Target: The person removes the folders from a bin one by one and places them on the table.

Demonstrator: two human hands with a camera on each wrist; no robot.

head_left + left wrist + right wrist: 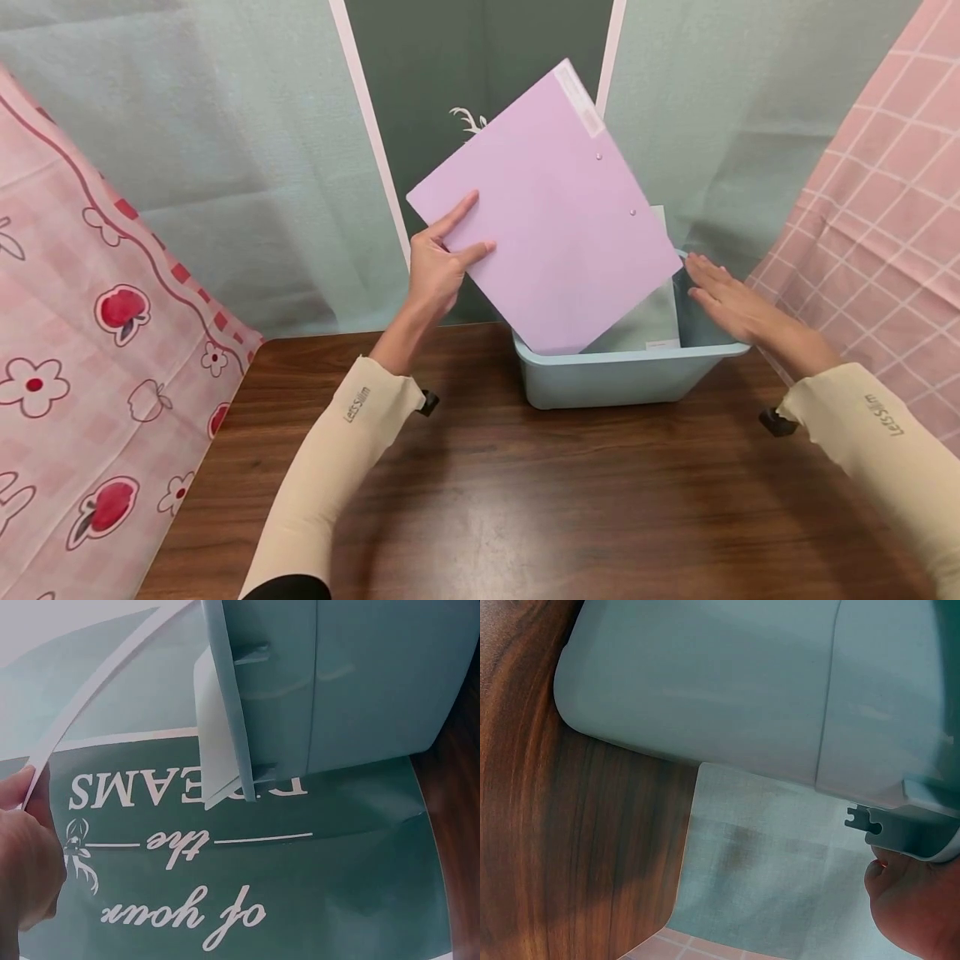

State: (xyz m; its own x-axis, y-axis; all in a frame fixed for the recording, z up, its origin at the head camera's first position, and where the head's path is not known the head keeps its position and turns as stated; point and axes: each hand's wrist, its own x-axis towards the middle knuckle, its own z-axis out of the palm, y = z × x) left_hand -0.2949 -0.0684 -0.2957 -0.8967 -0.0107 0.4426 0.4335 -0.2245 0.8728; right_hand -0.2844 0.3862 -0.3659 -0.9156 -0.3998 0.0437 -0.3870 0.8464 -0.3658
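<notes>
A lilac clipboard [540,217], tilted on a corner, rises from the left part of a light blue plastic bin [622,383]. Its back, with two rivets and a white label, faces the head view. My left hand [437,271] pinches its left edge, thumb on the near face; the left wrist view shows the board [82,701] nearly edge-on. Behind it a pale flat sheet-like item [652,321] with a small label leans inside the bin. At the bin's right end is my right hand [731,304], fingers straight, right at the rim.
The bin stands at the back of a brown wooden table [480,500]. Behind it hangs a grey-green cloth [247,208] with a dark green lettered panel [360,855]. Pink patterned curtains [112,400] close the left side, and a pink checked one [885,208] the right.
</notes>
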